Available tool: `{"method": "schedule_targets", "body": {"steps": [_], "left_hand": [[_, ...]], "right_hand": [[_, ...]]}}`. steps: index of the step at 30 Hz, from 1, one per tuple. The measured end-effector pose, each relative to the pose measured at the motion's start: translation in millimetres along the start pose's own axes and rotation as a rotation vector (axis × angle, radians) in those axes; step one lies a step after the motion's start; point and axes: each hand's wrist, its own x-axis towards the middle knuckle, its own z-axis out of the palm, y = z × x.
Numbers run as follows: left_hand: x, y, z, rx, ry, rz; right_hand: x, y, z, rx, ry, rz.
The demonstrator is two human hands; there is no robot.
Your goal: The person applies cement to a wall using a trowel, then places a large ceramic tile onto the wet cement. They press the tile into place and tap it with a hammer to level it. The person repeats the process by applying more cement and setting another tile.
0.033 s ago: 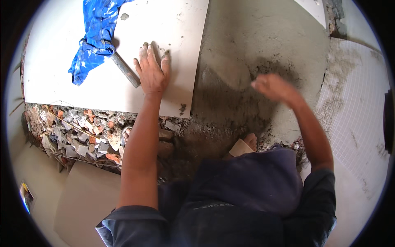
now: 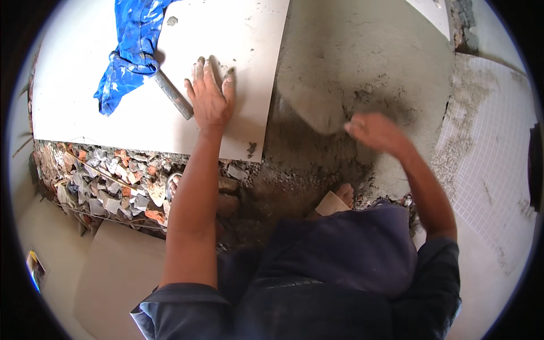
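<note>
My left hand (image 2: 212,96) lies flat with fingers spread on a large white tile (image 2: 238,34), its fingertips smeared with grey mortar. Close beside it is a grey rod-like handle (image 2: 174,99) whose upper end disappears into a splattered blue cloth (image 2: 133,68). My right hand (image 2: 377,132), blurred by motion, is closed around a trowel; the blade (image 2: 314,107) shows as a pale grey smear against the mortar, and the handle is hidden by the fingers. Under the trowel spreads a bed of wet grey mortar (image 2: 368,42), rough and darker around my right hand.
Broken rubble (image 2: 107,181) of stone and brick lies below the white tile. A bare foot (image 2: 344,194) is by the mortar's near edge. At the right, a mortar-stained sheet (image 2: 493,153) has a grid pattern. A beige panel (image 2: 119,272) is at the lower left.
My right hand and the trowel blade have shifted slightly, the blade a little lower and nearer me. My left hand stays flat on the tile.
</note>
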Motion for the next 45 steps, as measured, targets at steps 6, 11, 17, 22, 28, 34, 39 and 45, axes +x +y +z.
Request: {"method": "schedule_targets", "body": {"steps": [6,11,17,22,28,34,39,45], "left_hand": [[6,0,3,0.017,0.008,-0.001],[4,0,4,0.008,0.041,0.021],[4,-1,5,0.024,0.017,0.004],[3,-3,8,0.026,0.034,0.011],[5,-3,9,0.053,0.032,0.007],[5,1,5,0.056,-0.003,-0.024],[5,-1,7,0.061,0.008,-0.005],[4,-3,8,0.060,0.012,0.004]], "right_hand": [[-50,-8,92,-0.015,0.014,-0.020],[-55,22,49,0.607,0.363,0.347],[-42,13,60,0.732,0.148,0.420],[-57,-27,128,0.360,0.097,0.141],[-68,-35,84,0.133,0.269,0.092],[10,-23,3,0.126,0.419,0.053],[-6,-27,33,-0.013,0.191,0.024],[-54,-15,62,-0.274,0.101,-0.235]]}}
